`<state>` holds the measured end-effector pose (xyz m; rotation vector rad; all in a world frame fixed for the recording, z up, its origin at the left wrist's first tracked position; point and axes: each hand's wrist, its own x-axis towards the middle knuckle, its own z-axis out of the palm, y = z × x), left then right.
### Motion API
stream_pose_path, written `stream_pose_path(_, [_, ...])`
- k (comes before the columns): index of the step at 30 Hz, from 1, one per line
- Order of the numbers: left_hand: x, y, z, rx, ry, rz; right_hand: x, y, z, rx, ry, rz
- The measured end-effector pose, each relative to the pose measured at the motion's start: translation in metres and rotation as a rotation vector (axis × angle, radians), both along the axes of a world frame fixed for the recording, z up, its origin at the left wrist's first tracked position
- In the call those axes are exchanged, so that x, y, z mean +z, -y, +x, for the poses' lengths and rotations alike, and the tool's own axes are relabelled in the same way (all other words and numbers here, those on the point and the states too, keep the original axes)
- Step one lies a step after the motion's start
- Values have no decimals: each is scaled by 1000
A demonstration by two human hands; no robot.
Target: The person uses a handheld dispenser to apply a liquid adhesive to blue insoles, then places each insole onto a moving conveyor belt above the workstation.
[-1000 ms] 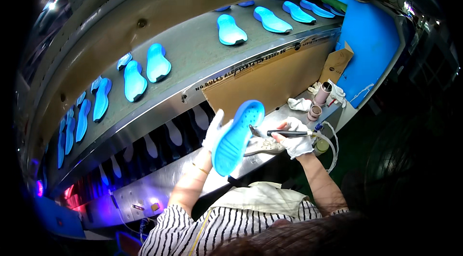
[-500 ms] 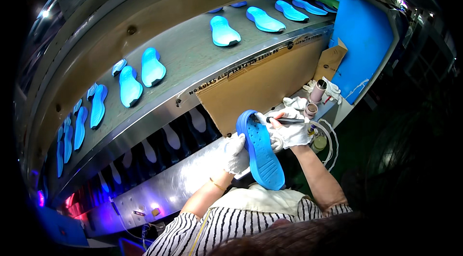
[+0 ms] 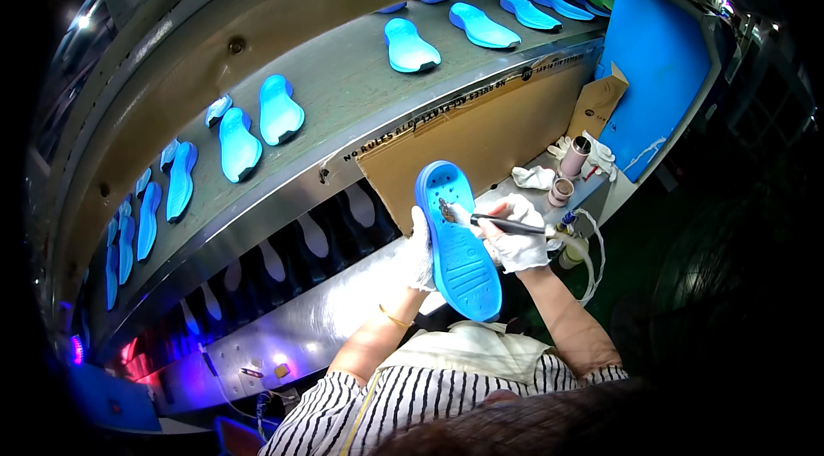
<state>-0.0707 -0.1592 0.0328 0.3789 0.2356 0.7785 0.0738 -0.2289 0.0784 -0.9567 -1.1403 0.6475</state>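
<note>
Centre of frame: a blue shoe sole (image 3: 468, 271), tilted, its ridged and dimpled face turned up. White-gloved left hand (image 3: 419, 257) closed against its left edge, gripping it; how far the fingers wrap behind, I cannot tell. Right hand (image 3: 519, 237), gloved, right of centre, pinches a dark-handled brush (image 3: 513, 225) between thumb and fingers; its tip is at the sole's upper part. Pale tube (image 3: 592, 263) loops just right of that hand. Upper left to upper right: grey belt (image 3: 343, 69) bearing a curved line of similar blue soles (image 3: 412, 48). Below the belt, a cardboard sheet (image 3: 489, 130). Right of it, a pinkish bottle (image 3: 573, 158) stands near crumpled white cloth (image 3: 534, 179).
</note>
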Motion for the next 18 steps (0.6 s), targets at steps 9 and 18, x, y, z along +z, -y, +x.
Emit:
stream_pose_path(9, [23,-6,6,59,-72,109,-10,8,-4,139,-108,-153])
stream_pose_path(18, [35,-21,0,-13,10,141,-13,24,-4,295,-25,-247])
